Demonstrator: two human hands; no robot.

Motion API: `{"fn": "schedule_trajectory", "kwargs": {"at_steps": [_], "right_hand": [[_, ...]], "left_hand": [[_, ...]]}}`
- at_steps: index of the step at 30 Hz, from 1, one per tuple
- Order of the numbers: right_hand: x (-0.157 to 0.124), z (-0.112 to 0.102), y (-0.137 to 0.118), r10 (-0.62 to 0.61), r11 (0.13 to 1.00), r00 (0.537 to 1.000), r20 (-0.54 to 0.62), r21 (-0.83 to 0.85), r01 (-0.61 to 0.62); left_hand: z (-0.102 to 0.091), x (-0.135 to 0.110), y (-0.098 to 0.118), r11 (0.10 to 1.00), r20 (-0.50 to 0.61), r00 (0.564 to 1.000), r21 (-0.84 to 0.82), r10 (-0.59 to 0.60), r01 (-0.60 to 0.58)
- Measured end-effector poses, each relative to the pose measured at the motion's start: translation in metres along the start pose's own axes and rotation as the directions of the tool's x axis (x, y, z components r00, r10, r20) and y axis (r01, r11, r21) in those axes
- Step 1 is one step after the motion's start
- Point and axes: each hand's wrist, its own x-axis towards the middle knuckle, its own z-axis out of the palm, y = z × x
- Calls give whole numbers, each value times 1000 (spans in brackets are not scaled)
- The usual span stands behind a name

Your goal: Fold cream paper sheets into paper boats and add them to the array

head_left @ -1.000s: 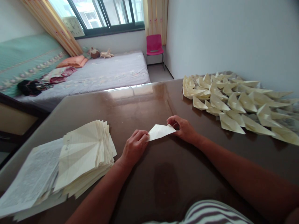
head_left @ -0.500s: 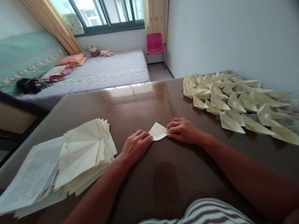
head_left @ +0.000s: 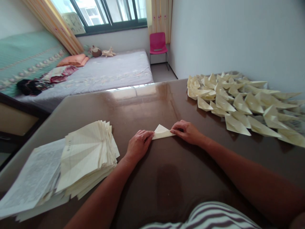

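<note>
A small cream sheet of folded paper [head_left: 162, 131] lies on the brown table in front of me. Its top comes to a point, and a strip is turned up along the edge nearest me. My left hand [head_left: 140, 143] pinches the left end of that strip between thumb and fingers. At the right end, my right hand [head_left: 186, 132] pinches the paper the same way, fingers curled. Both wrists stay low over the tabletop.
Left of my forearm sits a stack of cream paper sheets [head_left: 81, 159], beside printed sheets [head_left: 35, 175]. Many folded paper boats [head_left: 238, 105] crowd the table's right side against the wall. Beyond the table [head_left: 140, 108] stand a bed [head_left: 119, 70] and a pink chair [head_left: 158, 43].
The paper's near edge, curved and loose before, is now folded up into a straight strip. Both hands have shifted slightly, still gripping its ends.
</note>
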Motion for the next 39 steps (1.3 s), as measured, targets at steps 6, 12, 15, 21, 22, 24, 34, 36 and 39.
{"fn": "schedule_trajectory", "kwargs": {"at_steps": [6, 12, 15, 21, 22, 24, 34, 36, 39], "right_hand": [[1, 7, -8, 63, 984, 998, -2, -169, -63], [1, 7, -10, 98, 966, 995, 4, -239, -94], [2, 7, -13, 105, 944, 994, 15, -316, -95], [3, 7, -16, 103, 919, 994, 41, -386, -79], [4, 6, -17, 103, 918, 994, 44, -389, -78], [4, 6, -17, 106, 915, 993, 47, -396, -79], [5, 5, -19, 118, 905, 992, 52, -417, -86], [4, 5, -19, 108, 904, 993, 43, -420, -80], [-2, 4, -25, 22, 882, 999, -27, -469, -32]], "left_hand": [[1, 2, 9, 983, 23, 994, 154, -103, 98], [0, 4, 14, 959, 37, 991, 257, -130, 116], [-1, 5, 16, 942, 61, 988, 315, -141, 115], [-2, 4, 22, 917, 83, 988, 389, -128, 86], [-1, 4, 22, 913, 79, 990, 401, -118, 76], [1, 3, 22, 907, 51, 997, 420, -64, 37], [4, -3, 26, 817, 247, 924, 438, 292, -375], [4, -3, 30, 806, 266, 927, 467, 264, -364], [4, -4, 33, 801, 271, 935, 492, 230, -340]]}}
